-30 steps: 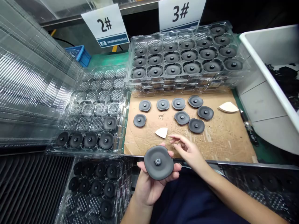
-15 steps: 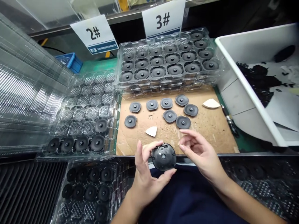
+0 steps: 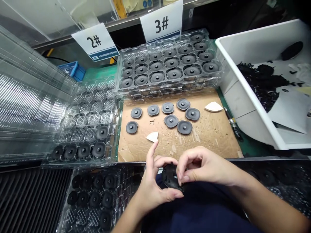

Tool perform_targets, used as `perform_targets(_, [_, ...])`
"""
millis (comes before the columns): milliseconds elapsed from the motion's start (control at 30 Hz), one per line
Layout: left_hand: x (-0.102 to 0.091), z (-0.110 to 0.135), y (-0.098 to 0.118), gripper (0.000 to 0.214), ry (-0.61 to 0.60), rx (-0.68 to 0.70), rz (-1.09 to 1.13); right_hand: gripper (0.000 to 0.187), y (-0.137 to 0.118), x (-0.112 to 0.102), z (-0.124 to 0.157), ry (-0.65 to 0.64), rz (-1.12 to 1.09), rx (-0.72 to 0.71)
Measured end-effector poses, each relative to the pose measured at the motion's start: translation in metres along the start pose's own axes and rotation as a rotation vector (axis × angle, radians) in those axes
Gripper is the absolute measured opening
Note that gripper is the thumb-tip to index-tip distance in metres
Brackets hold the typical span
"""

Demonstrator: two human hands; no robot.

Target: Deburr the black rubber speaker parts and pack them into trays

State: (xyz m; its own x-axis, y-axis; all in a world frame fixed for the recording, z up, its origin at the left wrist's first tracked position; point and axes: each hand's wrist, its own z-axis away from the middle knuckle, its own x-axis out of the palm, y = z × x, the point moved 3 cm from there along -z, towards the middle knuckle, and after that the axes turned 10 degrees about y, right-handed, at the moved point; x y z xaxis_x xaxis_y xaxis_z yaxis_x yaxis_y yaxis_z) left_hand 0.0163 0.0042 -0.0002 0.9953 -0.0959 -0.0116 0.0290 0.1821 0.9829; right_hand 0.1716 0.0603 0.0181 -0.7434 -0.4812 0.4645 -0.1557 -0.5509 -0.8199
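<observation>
Black disc (image 3: pixel 170 176) sits lower | left hand (image 3: pixel 155 191) cupping it, right hand (image 3: pixel 206 166) pinching it | sign 2# (image 3: pixel 94 42), sign 3# (image 3: pixel 161 21)

Discs (image 3: pixel 171 121) on cardboard (image 3: pixel 211 142), stacked trays (image 3: pixel 167 92) behind.

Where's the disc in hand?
In the head view, the black round disc is held between the left hand and right hand, just below the brown cardboard sheet.
</observation>
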Motion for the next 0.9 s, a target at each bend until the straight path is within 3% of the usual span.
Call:
perform_targets(267, [0.003, -0.011, 0.001, 0.102, -0.021, 0.021, -0.055, 0.017, 0.030, -0.018, 0.004, 0.157, -0.139, 0.075])
perform_targets(367, [0.004, -0.016, -0.001, 0.080, -0.052, -0.066, -0.046, 0.020, 0.036, -0.023, 0.005, 0.221, -0.129, 0.024])
perform_targets(433, [0.004, -0.016, -0.008, 0.046, -0.072, -0.187, -0.027, 0.021, 0.039, -0.028, 0.003, 0.276, -0.059, -0.019])
perform_targets(533, [-0.008, -0.011, -0.022, 0.051, 0.041, -0.290, -0.029, 0.012, 0.044, -0.039, -0.005, 0.411, 0.262, -0.144])
perform_targets(600, [-0.033, -0.007, -0.027, 0.053, 0.228, -0.291, -0.079, 0.016, 0.051, -0.045, -0.017, 0.440, 0.567, -0.284])
perform_targets(667, [-0.072, -0.003, -0.026, 0.048, 0.478, -0.255, -0.152, 0.026, 0.064, -0.047, -0.030, 0.393, 0.776, -0.394])
perform_targets(800, [-0.177, 0.003, -0.005, 0.043, 1.000, -0.082, -0.391, 0.026, 0.091, -0.052, -0.047, 0.349, 0.873, -0.457])
perform_targets(900, [-0.251, -0.008, 0.010, 0.033, 1.195, -0.023, -0.693, 0.026, 0.100, -0.054, -0.049, 0.374, 0.895, -0.494])
